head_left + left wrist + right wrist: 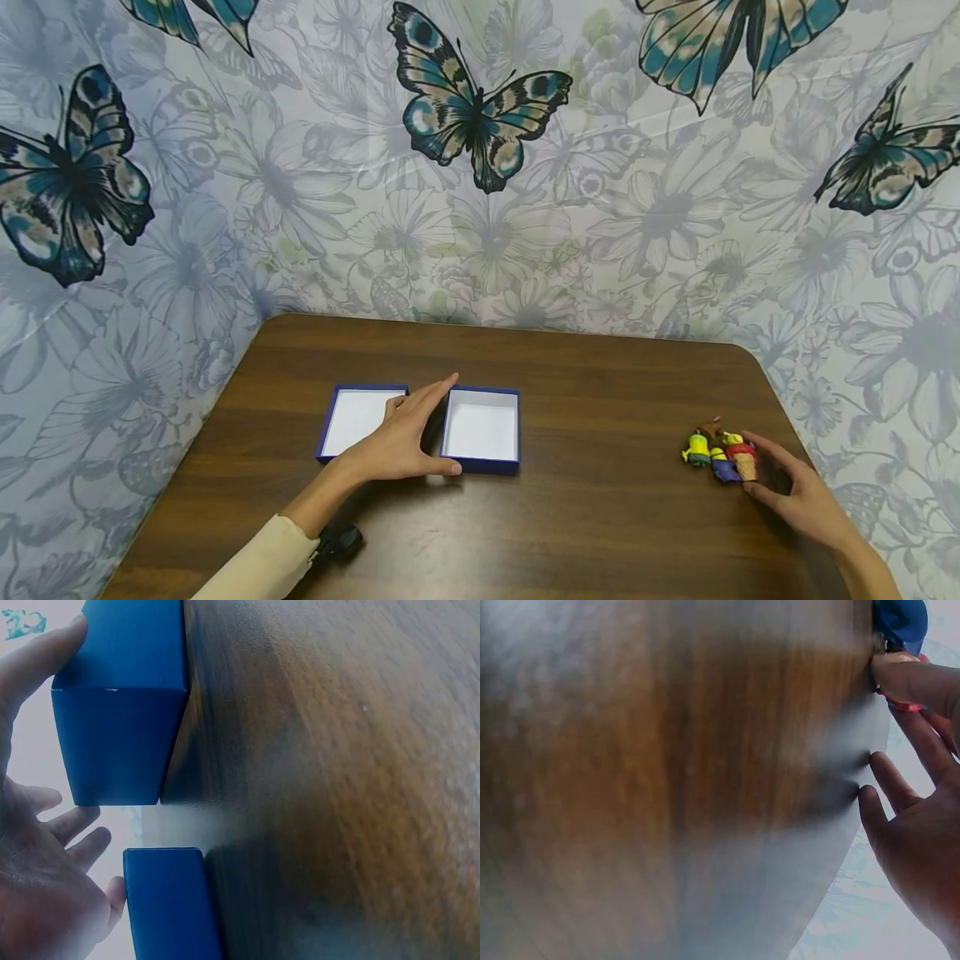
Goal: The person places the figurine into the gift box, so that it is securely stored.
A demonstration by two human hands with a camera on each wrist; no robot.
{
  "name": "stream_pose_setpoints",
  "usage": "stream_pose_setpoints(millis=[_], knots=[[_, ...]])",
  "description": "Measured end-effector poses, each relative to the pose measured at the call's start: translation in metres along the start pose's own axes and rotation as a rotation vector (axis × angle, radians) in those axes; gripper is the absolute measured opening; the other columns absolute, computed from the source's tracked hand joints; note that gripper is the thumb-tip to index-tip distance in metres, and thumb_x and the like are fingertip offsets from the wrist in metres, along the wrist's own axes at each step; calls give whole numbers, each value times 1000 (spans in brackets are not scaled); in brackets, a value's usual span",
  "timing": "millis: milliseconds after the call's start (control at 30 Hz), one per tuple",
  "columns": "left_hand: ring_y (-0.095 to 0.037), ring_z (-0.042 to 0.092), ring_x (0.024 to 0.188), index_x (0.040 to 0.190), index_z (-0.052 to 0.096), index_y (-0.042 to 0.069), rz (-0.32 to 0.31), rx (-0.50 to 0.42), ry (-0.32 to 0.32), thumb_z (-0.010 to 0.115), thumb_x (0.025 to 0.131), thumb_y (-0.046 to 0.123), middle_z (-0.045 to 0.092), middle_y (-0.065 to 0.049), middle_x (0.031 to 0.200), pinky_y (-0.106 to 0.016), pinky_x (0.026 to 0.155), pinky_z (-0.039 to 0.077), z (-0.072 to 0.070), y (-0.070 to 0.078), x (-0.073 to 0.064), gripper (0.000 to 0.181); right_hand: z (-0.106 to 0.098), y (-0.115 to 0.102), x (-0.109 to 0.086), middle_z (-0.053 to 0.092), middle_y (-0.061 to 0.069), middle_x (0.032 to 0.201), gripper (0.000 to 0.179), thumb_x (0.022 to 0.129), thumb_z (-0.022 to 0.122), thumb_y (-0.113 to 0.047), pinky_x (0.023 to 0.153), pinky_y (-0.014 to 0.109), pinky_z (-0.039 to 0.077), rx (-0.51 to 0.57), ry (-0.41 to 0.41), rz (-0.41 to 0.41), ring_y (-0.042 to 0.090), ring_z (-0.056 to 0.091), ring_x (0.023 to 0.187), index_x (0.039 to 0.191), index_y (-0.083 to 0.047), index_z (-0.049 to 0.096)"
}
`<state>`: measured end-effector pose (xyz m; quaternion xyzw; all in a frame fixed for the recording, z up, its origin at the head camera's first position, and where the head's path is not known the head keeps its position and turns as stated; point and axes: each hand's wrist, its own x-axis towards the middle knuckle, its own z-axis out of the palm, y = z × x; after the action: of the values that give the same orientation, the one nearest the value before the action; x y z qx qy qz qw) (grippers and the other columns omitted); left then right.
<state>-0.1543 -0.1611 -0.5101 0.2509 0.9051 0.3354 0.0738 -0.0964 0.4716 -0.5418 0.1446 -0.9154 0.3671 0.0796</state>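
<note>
Two shallow blue boxes with white insides lie side by side on the wooden table: a left box [360,417] and a right box [482,425]. My left hand [397,442] spans the right box's left side with fingers stretched. Its thumb touches the front left corner in the head view, and the fingers reach the back corner. At the right, my right hand [798,496] pinches a small toy figure [745,462] with red and a tan cone between thumb and index finger. Touching or close beside it are a yellow-green toy figure [697,451] and a yellow-and-blue toy figure [724,467].
A brown toy piece [709,426] sits behind the figures. Bare brown table [600,417] lies between the right box and the toys. Behind the table's back edge hangs a butterfly-patterned cloth [525,250]. A black band [341,542] is on the left wrist.
</note>
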Motion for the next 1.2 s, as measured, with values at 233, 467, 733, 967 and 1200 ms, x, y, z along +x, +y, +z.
stream_pose_setpoints(millis=[233, 467, 733, 967, 1200], knots=[[-32, 32, 164, 175, 10, 33, 2, -1, -2, 95, 77, 53, 27, -2, 180, -72, 116, 22, -1, 1, 0, 131, 2, -2, -3, 49, -45, 133, 70, 83, 90, -1, 97, -5, 29, -27, 55, 76, -32, 39, 124, 146, -1, 61], [-31, 32, 164, 175, 10, 34, -7, -11, -4, 95, 77, 53, 26, 1, 180, -72, 116, 21, 0, 2, 0, 131, 2, -7, -6, 50, -45, 131, 66, 83, 92, -6, 93, -3, 33, -28, 90, 105, -30, 44, 120, 143, -2, 63], [-32, 32, 164, 175, 11, 35, -10, 1, -2, 96, 77, 52, 29, -3, 179, -72, 117, 21, 0, 0, 0, 131, 2, -10, -6, 57, -41, 130, 64, 83, 91, -1, 96, -3, 36, -4, 122, 83, -27, 48, 122, 140, 0, 64], [-34, 31, 164, 175, 11, 36, -3, 28, 7, 96, 75, 54, 30, -8, 177, -74, 119, 20, 1, -1, 2, 133, -1, -10, -6, 55, -43, 129, 63, 85, 90, -5, 93, -3, 34, -20, 125, 115, -31, 43, 121, 142, -1, 63], [-39, 30, 164, 174, 10, 39, -38, -11, -28, 94, 77, 58, 27, -7, 178, -87, 120, 14, 0, 0, 2, 129, -1, -10, -7, 59, -38, 133, 64, 85, 87, 4, 94, -1, 44, 54, 149, 115, -25, 54, 119, 142, 6, 59]])
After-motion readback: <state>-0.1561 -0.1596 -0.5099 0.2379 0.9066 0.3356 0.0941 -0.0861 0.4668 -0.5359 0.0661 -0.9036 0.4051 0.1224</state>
